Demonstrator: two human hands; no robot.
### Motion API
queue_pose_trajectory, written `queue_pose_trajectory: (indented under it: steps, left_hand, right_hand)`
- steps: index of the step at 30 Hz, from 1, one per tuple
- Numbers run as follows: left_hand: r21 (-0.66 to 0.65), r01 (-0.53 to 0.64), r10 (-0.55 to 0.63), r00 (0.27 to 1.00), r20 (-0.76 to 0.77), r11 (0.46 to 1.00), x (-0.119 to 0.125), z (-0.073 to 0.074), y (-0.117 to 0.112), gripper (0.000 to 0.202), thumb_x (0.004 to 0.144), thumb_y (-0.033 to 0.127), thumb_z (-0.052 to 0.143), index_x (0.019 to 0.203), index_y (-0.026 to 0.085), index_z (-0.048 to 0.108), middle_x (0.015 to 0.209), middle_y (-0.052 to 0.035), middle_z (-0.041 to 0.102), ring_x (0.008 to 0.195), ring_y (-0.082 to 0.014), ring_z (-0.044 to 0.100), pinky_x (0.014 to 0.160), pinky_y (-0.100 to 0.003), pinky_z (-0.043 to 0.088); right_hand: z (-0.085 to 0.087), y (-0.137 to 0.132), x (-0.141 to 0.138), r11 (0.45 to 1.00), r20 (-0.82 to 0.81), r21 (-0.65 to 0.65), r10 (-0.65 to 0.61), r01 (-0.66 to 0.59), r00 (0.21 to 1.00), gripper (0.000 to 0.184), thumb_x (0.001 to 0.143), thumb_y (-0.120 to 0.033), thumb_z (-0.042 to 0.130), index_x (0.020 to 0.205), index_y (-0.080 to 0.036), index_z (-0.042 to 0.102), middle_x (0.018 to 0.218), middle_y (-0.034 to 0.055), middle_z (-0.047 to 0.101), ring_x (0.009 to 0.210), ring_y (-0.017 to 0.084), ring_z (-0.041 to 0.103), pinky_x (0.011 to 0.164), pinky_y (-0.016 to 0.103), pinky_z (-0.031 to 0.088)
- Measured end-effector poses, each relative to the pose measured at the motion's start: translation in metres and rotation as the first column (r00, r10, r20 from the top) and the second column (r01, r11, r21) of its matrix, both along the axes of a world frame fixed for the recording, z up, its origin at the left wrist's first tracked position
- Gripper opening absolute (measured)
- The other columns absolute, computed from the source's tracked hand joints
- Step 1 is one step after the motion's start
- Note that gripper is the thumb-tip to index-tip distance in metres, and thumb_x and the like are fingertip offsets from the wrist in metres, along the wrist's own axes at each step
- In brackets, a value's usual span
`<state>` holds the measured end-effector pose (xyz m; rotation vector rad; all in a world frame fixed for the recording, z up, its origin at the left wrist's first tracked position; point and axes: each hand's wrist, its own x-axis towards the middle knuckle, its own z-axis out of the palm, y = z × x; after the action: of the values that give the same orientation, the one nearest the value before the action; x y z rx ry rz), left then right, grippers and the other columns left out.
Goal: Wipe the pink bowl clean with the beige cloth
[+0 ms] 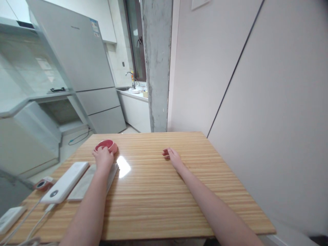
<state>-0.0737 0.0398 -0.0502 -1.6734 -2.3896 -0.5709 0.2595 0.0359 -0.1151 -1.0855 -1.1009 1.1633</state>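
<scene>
At the far left of the table, my left hand [103, 158] has its fingers over the near rim of a small round pink bowl [112, 147] with a deep red inside. The bowl stands on the wooden tabletop, and the fingertips are partly hidden behind its edge. My right hand [173, 158] rests at or just above the middle of the table, away from other things. Its fingers are loosely curved and apart, and nothing shows in them. Under my left forearm lies a flat grey pouch or cloth [83, 186], partly covered by the arm.
Left of the pouch lies a white power bank [65, 182] with cables. A small red device [43, 184] and a white power strip [11, 218] sit near the left edge. The wooden table [153, 205] meets a pale wall panel [269, 119] on the right. A fridge [71, 51] stands beyond.
</scene>
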Motion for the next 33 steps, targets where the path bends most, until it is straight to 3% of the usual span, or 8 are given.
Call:
queue_pose_trajectory:
  steps: [3,8,11,14,25,28,31,33]
  left_hand:
    - [0.123,0.213,-0.212,0.977,-0.022,0.969,0.033,0.004,0.004,0.023,0.077,0.025,0.049,0.091,0.011,0.060,0.114,-0.0198,0.054,0.118,-0.0340,0.041,0.103,-0.053,0.027]
    - [0.192,0.648,-0.672,0.733,0.105,0.737,0.140,0.011,-0.007,0.005,0.077,0.019,0.053,0.079,0.017,0.056,0.111,-0.0129,0.054,0.113,-0.0267,0.044,0.102,-0.047,0.036]
    - [0.193,0.762,-0.786,0.600,0.151,0.619,0.192,0.002,-0.019,0.003,0.076,0.013,0.055,0.078,0.016,0.055,0.114,-0.0121,0.053,0.118,-0.0257,0.042,0.105,-0.049,0.033]
    - [0.219,0.772,-0.803,0.570,0.175,0.596,0.211,-0.009,-0.026,0.009,0.076,0.011,0.056,0.082,0.017,0.057,0.114,-0.0112,0.052,0.124,-0.0268,0.038,0.108,-0.054,0.028]
    - [0.138,0.796,-0.804,0.560,0.201,0.589,0.193,-0.016,-0.026,0.032,0.078,0.018,0.059,0.109,0.015,0.057,0.141,-0.0159,0.036,0.137,-0.0261,0.028,0.111,-0.047,0.027]
    - [0.127,0.642,-0.650,0.714,0.259,0.756,0.142,0.002,-0.039,0.049,0.084,0.022,0.048,0.132,0.017,0.040,0.144,-0.0141,0.036,0.133,-0.0228,0.036,0.107,-0.041,0.035]
    - [0.037,0.253,-0.255,0.945,0.203,0.967,0.063,0.020,-0.061,0.043,0.086,0.013,0.028,0.124,0.016,0.048,0.120,-0.0128,0.059,0.112,-0.0233,0.055,0.096,-0.039,0.042]
    - [-0.127,0.079,-0.076,0.997,0.034,0.989,0.015,0.025,-0.077,0.041,0.083,0.012,0.030,0.116,0.013,0.055,0.114,-0.0168,0.060,0.105,-0.0295,0.057,0.088,-0.043,0.045]
  right_hand:
    - [0.003,-0.002,0.002,0.999,0.042,0.008,-0.043,0.042,0.998,0.050,0.075,-0.067,0.048,0.084,-0.019,0.061,0.080,0.0073,0.066,0.076,0.018,0.062,0.060,0.029,0.050]
    - [0.017,-0.015,0.009,0.937,0.246,0.328,-0.207,0.119,0.947,0.057,0.077,-0.051,0.059,0.125,-0.022,0.048,0.131,0.0127,0.051,0.118,0.024,0.049,0.093,0.040,0.046]
    - [0.023,-0.020,0.014,0.899,0.384,0.436,-0.231,0.044,0.894,0.060,0.080,-0.044,0.058,0.133,-0.022,0.042,0.142,0.0116,0.040,0.132,0.024,0.035,0.109,0.044,0.030]
    - [0.025,-0.020,0.015,0.896,0.442,0.443,-0.208,-0.011,0.873,0.042,0.084,-0.041,0.053,0.122,-0.022,0.052,0.138,0.0110,0.044,0.134,0.022,0.033,0.112,0.043,0.024]
    - [0.016,-0.016,0.014,0.935,0.490,0.352,-0.145,-0.043,0.860,0.023,0.081,-0.041,0.056,0.088,-0.020,0.054,0.130,0.0126,0.042,0.130,0.022,0.036,0.109,0.037,0.028]
    - [0.017,-0.016,0.015,0.939,0.493,0.343,-0.147,-0.036,0.857,0.019,0.080,-0.038,0.057,0.086,-0.020,0.052,0.129,0.0130,0.041,0.130,0.023,0.036,0.109,0.037,0.028]
    - [0.018,-0.017,0.016,0.939,0.505,0.341,-0.139,-0.049,0.852,0.017,0.079,-0.035,0.058,0.087,-0.021,0.051,0.130,0.0118,0.041,0.130,0.022,0.036,0.108,0.037,0.028]
    - [0.019,-0.017,0.016,0.939,0.512,0.338,-0.129,-0.061,0.849,0.016,0.079,-0.034,0.057,0.087,-0.022,0.050,0.131,0.0115,0.040,0.130,0.022,0.036,0.108,0.037,0.029]
